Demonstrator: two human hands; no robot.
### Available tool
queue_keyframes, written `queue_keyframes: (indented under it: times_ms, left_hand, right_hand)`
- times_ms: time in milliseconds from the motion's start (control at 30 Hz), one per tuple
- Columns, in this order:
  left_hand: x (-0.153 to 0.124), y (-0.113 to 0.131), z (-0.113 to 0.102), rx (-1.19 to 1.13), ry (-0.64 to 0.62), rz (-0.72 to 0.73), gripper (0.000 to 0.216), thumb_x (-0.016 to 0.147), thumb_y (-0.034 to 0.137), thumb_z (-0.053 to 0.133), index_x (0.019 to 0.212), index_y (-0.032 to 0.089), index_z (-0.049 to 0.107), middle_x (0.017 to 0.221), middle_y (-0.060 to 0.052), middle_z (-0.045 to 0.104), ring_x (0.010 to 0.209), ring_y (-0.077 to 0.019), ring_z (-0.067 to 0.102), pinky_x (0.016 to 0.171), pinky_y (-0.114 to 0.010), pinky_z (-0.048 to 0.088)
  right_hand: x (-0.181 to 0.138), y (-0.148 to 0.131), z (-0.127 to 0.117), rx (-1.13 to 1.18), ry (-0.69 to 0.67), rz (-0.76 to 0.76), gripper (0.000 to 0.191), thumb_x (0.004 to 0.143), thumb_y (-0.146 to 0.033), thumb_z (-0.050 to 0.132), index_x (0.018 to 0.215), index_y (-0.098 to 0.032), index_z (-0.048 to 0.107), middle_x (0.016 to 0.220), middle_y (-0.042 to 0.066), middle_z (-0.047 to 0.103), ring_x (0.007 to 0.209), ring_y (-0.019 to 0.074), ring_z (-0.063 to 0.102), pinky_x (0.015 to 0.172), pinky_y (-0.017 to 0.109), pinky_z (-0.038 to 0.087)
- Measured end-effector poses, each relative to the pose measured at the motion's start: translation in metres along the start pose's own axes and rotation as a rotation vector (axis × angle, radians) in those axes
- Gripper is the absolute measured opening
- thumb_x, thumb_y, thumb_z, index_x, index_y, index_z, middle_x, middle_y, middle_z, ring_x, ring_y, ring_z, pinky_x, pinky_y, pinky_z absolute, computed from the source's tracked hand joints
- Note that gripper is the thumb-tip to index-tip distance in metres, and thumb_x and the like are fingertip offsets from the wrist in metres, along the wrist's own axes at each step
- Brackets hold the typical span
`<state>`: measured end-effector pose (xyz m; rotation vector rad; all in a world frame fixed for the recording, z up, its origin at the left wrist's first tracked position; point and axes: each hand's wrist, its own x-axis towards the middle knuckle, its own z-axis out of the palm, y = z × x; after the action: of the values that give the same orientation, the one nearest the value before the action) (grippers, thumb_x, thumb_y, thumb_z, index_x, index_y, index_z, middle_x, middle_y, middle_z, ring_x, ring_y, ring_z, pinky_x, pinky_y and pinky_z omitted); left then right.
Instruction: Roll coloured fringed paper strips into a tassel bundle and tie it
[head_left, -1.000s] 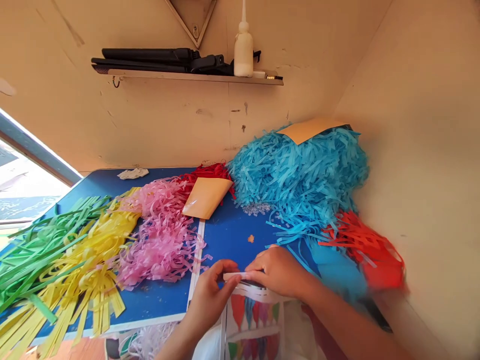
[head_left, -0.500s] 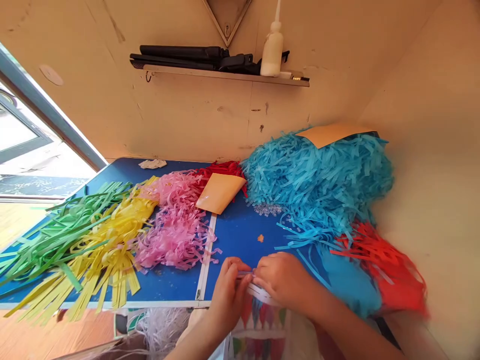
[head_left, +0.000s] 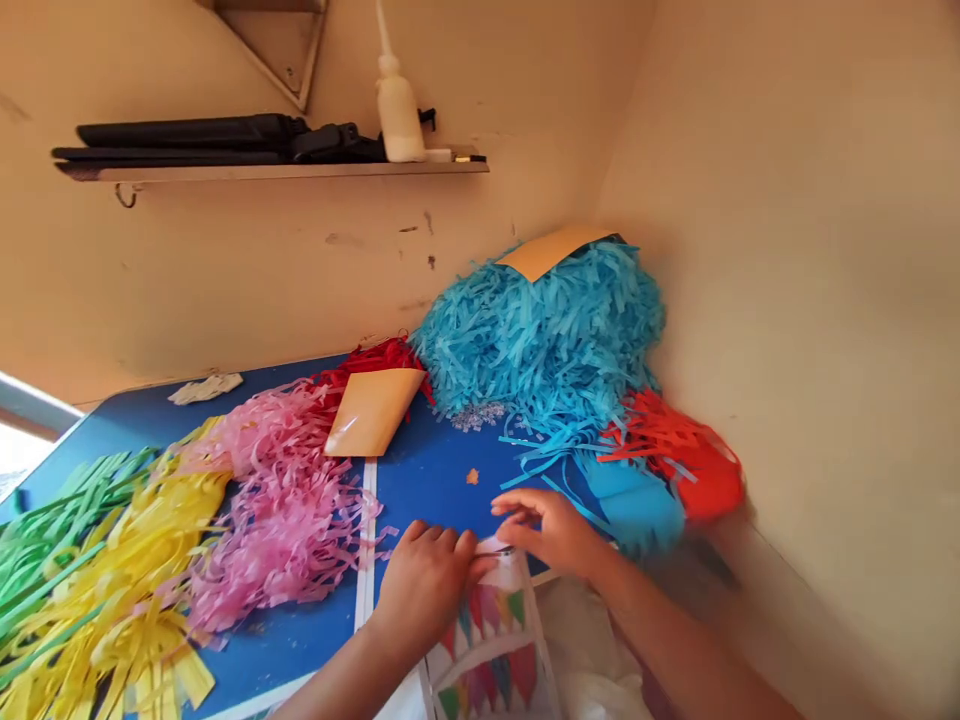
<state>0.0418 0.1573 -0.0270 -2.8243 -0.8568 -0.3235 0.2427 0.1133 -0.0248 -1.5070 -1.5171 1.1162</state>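
Observation:
A clear plastic bag [head_left: 498, 650] with rows of colourful pennant shapes hangs at the front edge of the table, its upper end at my hands. My left hand [head_left: 431, 580] is closed on the bag's top edge, knuckles up. Just right of it, my right hand [head_left: 553, 528] has its fingers loosely curved and apart, with the thumb beside the bag's top corner. Whether that thumb touches the plastic is hard to tell. A small orange scrap [head_left: 472, 477] lies on the blue table [head_left: 435, 500] beyond both hands.
Green [head_left: 82, 530], yellow [head_left: 142, 560] and pink [head_left: 285, 510] paper fringes cover the left side. A large blue fringe pile [head_left: 547, 340] and red strips [head_left: 682, 450] sit by the right wall. An orange card [head_left: 375, 412] lies mid-table; a shelf [head_left: 300, 172] holds a glue bottle [head_left: 400, 115].
The view has swung to the right. My right hand has loosened from the bag's top edge and its fingers have come apart, while my left hand stays closed on it.

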Motion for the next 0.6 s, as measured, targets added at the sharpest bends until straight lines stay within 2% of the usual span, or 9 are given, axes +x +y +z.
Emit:
queue_keyframes:
  times_ms: [67, 233, 300, 367, 400, 600]
  left_hand:
    - [-0.002, -0.002, 0.002, 0.035, 0.022, -0.006, 0.04, 0.101, 0.042, 0.043, 0.073, 0.02, 0.062, 0.058, -0.001, 0.064, 0.053, -0.021, 0.06, 0.061, -0.035, 0.034]
    - [0.006, -0.003, -0.002, 0.085, 0.025, 0.069, 0.038, 0.1, 0.037, 0.046, 0.075, 0.019, 0.067, 0.056, -0.003, 0.064, 0.054, -0.0228, 0.062, 0.063, -0.036, 0.041]
    - [0.013, -0.002, -0.004, 0.064, 0.003, 0.117, 0.033, 0.101, 0.037, 0.044, 0.097, 0.019, 0.071, 0.056, -0.002, 0.065, 0.051, -0.0213, 0.06, 0.056, -0.032, 0.04]
    - [0.017, -0.001, -0.005, 0.022, -0.008, 0.166, 0.035, 0.103, 0.037, 0.041, 0.124, 0.02, 0.063, 0.058, 0.0, 0.066, 0.049, -0.0199, 0.06, 0.05, -0.03, 0.037]
    - [0.018, 0.0, -0.005, 0.005, -0.01, 0.184, 0.037, 0.103, 0.037, 0.039, 0.131, 0.021, 0.058, 0.061, 0.0, 0.067, 0.05, -0.0194, 0.06, 0.049, -0.029, 0.037]
    - [0.016, 0.005, -0.01, -0.033, 0.031, 0.243, 0.038, 0.105, 0.032, 0.032, 0.129, 0.017, 0.058, 0.068, -0.001, 0.069, 0.053, -0.0184, 0.062, 0.05, -0.03, 0.043]
  right_hand:
    - [-0.021, 0.014, 0.012, 0.101, 0.125, 0.065, 0.035, 0.074, -0.039, 0.078, 0.103, -0.019, 0.072, 0.097, 0.006, 0.076, 0.087, 0.0238, 0.071, 0.077, 0.032, 0.054]
    - [-0.05, 0.023, 0.036, 0.067, 0.297, 0.038, 0.02, 0.085, -0.03, 0.069, 0.103, -0.021, 0.071, 0.098, 0.006, 0.077, 0.087, 0.0231, 0.072, 0.078, 0.031, 0.052]
    - [-0.053, 0.021, 0.037, 0.028, 0.323, 0.036, 0.017, 0.085, -0.029, 0.07, 0.099, -0.02, 0.072, 0.091, 0.004, 0.077, 0.081, 0.0223, 0.071, 0.073, 0.029, 0.051]
    - [-0.053, 0.02, 0.034, -0.02, 0.335, 0.043, 0.013, 0.084, -0.027, 0.071, 0.094, -0.02, 0.072, 0.084, 0.003, 0.076, 0.075, 0.0211, 0.069, 0.069, 0.028, 0.048]
    - [-0.054, 0.02, 0.033, -0.038, 0.337, 0.04, 0.012, 0.083, -0.027, 0.071, 0.093, -0.019, 0.072, 0.082, 0.002, 0.075, 0.073, 0.0204, 0.068, 0.067, 0.027, 0.047]
    - [-0.058, 0.021, 0.031, -0.054, 0.345, 0.001, 0.01, 0.081, -0.024, 0.072, 0.09, -0.02, 0.07, 0.075, 0.001, 0.073, 0.068, 0.0186, 0.067, 0.065, 0.026, 0.047]
